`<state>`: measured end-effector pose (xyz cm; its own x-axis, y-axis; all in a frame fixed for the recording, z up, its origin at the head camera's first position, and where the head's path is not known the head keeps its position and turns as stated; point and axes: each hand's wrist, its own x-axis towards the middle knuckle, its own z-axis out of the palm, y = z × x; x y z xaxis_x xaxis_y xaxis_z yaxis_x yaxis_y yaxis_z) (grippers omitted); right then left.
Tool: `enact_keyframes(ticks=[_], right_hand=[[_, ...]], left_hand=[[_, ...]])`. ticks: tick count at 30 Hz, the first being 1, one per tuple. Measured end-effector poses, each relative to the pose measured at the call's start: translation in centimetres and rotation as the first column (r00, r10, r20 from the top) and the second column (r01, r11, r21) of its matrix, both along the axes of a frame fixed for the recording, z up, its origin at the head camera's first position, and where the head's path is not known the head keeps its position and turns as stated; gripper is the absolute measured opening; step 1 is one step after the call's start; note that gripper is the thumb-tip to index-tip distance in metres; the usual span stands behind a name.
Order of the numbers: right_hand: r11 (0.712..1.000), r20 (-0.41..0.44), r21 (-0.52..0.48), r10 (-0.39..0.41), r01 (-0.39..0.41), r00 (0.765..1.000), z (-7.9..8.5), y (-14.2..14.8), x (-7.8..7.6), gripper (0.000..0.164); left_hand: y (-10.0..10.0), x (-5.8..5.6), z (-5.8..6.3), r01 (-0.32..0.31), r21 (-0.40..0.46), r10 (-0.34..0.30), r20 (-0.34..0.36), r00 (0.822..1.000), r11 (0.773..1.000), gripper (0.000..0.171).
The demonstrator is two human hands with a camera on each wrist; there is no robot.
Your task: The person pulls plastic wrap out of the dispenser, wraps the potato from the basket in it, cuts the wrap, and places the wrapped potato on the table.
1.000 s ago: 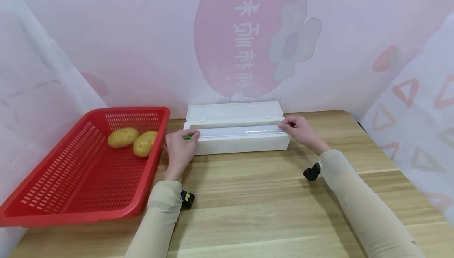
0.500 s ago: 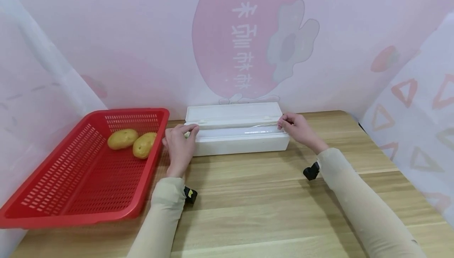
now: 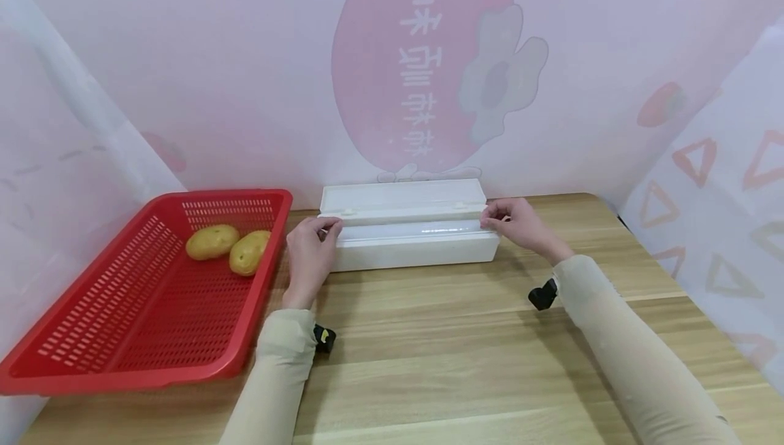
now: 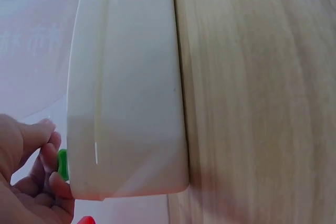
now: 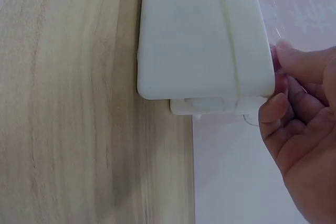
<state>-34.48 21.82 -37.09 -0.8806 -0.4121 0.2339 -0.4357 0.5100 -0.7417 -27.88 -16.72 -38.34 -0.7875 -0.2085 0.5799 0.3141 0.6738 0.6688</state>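
Observation:
A long white cling film dispenser box (image 3: 416, 254) stands on the table with its lid (image 3: 401, 194) tipped back. Clear film (image 3: 429, 228) glints over the roll along its top. At the left end, my left hand (image 3: 309, 254) pinches the film edge between thumb and forefinger. In the left wrist view a green slider knob (image 4: 63, 164) sits beside those fingers. My right hand (image 3: 520, 224) pinches the film at the opposite end, with its thumb and fingertips at the box's upper edge. From the right wrist view, a faint film line (image 5: 276, 23) runs up from the fingertips.
Left of the box stands a red perforated basket (image 3: 235, 336) holding two potatoes, one (image 3: 212, 241) beside the other (image 3: 249, 252). Behind the wooden table (image 3: 429, 350) rises a pink printed backdrop (image 3: 275, 77), close to the box lid.
My left fingertips have risen a little above the box, and the green knob is now hidden in the head view. The glinting film line seen half a second ago near my right hand has faded.

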Motion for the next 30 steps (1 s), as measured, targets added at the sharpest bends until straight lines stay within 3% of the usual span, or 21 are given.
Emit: enact_keyframes(ticks=[6, 14, 24, 30], right_hand=[[1.0, 0.028, 0.011, -0.002, 0.002, 1.0, 0.1, 0.1, 0.0, 0.012], [1.0, 0.048, -0.021, 0.0, 0.001, 0.999, 0.3, 0.0, 0.1, 0.018], [0.999, 0.047, -0.028, -0.021, 0.022, 0.999, 0.2, -0.4, 0.1, 0.018], [0.997, 0.021, -0.05, -0.053, 0.054, 0.998, -0.2, -0.1, 0.1, 0.021]], left_hand=[[-0.8, 0.7, 0.4, 0.083, -0.025, -0.081, 0.078, 0.994, 0.996, 0.011], [-1.5, 0.9, 0.3, 0.15, -0.048, -0.146, 0.068, 0.987, 0.988, 0.019], [-1.4, 1.0, 0.1, 0.052, -0.021, -0.051, 0.035, 0.998, 0.998, 0.011], [-1.0, 0.7, 0.0, 0.006, -0.06, -0.009, -0.05, 0.999, 0.998, 0.006]])
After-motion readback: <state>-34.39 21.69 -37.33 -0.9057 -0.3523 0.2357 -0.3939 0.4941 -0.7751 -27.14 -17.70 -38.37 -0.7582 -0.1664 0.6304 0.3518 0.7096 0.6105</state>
